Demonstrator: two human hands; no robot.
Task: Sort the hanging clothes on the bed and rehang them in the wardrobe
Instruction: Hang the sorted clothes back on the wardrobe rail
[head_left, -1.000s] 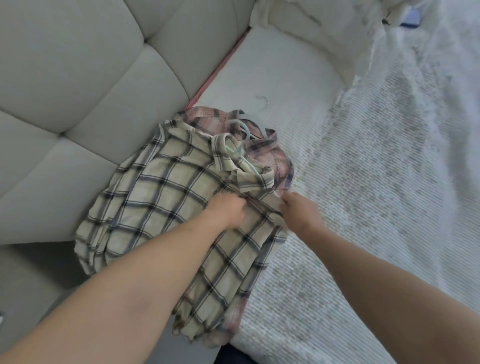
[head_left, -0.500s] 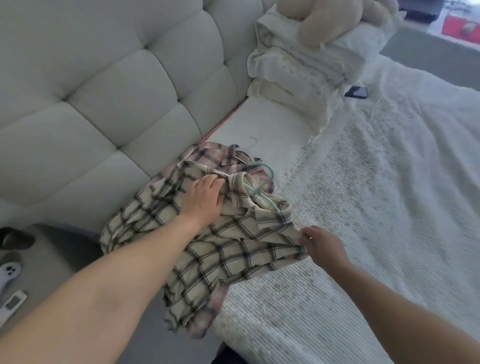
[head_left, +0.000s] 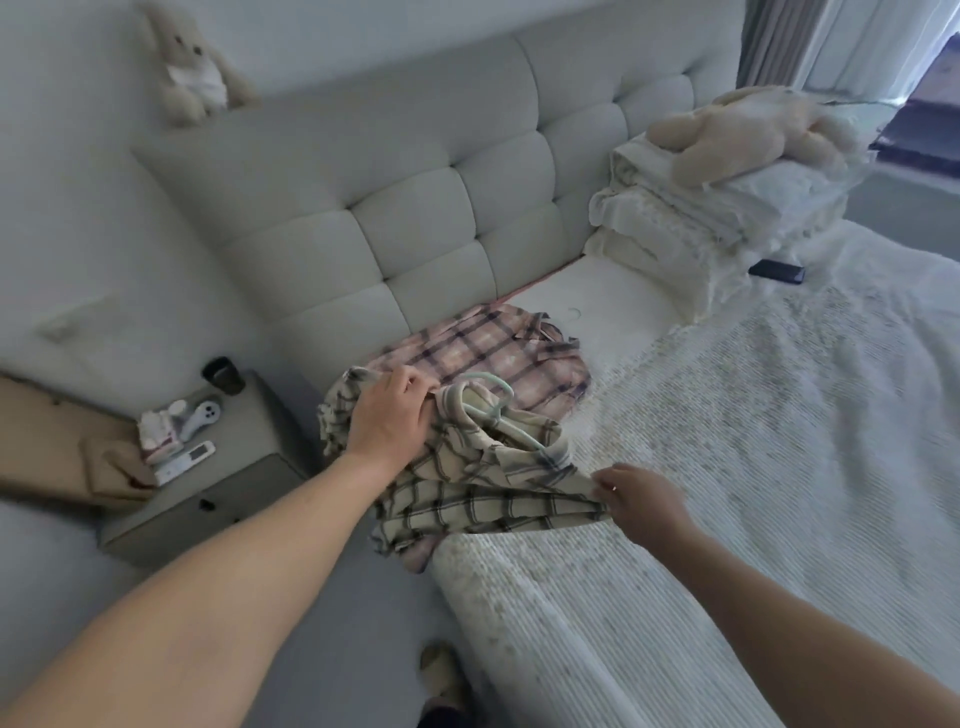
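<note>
A cream plaid shirt (head_left: 483, 493) on a pale green hanger (head_left: 491, 402) lies bunched at the bed's left edge. My left hand (head_left: 389, 415) grips its collar end beside the hanger hook. My right hand (head_left: 641, 496) pinches the shirt's right edge. Behind it a pink plaid shirt (head_left: 493, 358) lies flat on the mattress, with a hanger hook (head_left: 574, 314) showing past its collar. The wardrobe is not in view.
The white bed cover (head_left: 753, 441) spreads to the right. Stacked pillows (head_left: 701, 218) with a plush toy (head_left: 748, 132) sit at the tufted headboard (head_left: 441, 208); a black phone (head_left: 776, 271) lies beside them. A grey nightstand (head_left: 244, 473) at left carries a cup, remote and small items.
The cream shirt has been dragged off the pink shirt toward me, uncovering it. My left hand shifted to the collar. The camera tilted up, showing the headboard, pillows and nightstand.
</note>
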